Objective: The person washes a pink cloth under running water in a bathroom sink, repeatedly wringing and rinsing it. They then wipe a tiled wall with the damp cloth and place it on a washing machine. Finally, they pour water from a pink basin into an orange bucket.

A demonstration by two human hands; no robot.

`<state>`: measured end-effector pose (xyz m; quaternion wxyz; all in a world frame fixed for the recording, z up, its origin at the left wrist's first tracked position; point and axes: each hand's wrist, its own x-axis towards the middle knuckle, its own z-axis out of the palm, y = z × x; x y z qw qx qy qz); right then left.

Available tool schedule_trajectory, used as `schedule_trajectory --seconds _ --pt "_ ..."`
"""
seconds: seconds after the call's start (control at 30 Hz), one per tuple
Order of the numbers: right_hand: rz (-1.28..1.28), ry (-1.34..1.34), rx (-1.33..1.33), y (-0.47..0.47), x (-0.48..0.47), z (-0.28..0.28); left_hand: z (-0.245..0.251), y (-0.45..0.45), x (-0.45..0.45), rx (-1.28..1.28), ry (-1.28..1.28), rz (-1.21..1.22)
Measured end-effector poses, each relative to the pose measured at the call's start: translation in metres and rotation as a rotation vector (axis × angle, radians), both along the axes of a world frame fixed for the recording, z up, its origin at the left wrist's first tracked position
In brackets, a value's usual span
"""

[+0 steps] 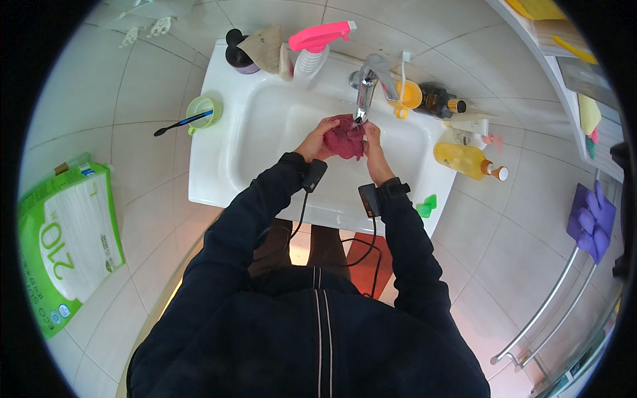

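A crumpled dark red cloth [344,138] is held over the basin of a white ceramic sink [278,154]. My left hand [318,139] grips its left side, with the thumb on top. On the other side, my right hand [374,151] pinches the cloth's right edge. The spout of a chrome faucet [366,97] ends just above the cloth, between both hands. Water seems to run from it onto the fabric. The cloth hides some of my fingers. Each wrist wears a black strap with a small cabled box.
Left on the rim is a green cup [203,110] with a toothbrush. Behind stand a pink-topped spray bottle [312,54] and a dark bottle [240,54]. A yellow cup [408,93], a yellow pump bottle [460,160] and a green object [426,206] sit right. Rails [540,311] hold purple gloves [592,224].
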<state>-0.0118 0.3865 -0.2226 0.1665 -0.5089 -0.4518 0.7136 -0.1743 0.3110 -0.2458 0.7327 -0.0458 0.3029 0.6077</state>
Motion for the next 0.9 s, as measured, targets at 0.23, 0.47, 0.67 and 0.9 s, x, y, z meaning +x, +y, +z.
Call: schedule_trajectory --seconds 0.23,0.47,0.67,0.9 --pt "0.121 -0.319 0.701 0.001 -0.003 0.062 0.006 0.003 -0.001 0.07 0.044 0.049" --pt "0.269 -0.338 1.306 0.018 -0.025 0.133 0.004 -0.003 0.002 0.012 0.231 0.018" --pt "0.298 -0.319 1.288 0.008 -0.008 0.122 0.011 -0.013 -0.001 0.085 0.212 0.032" --pt "-0.059 -0.069 0.553 -0.016 0.01 0.055 0.038 -0.021 -0.01 0.096 0.108 -0.126"
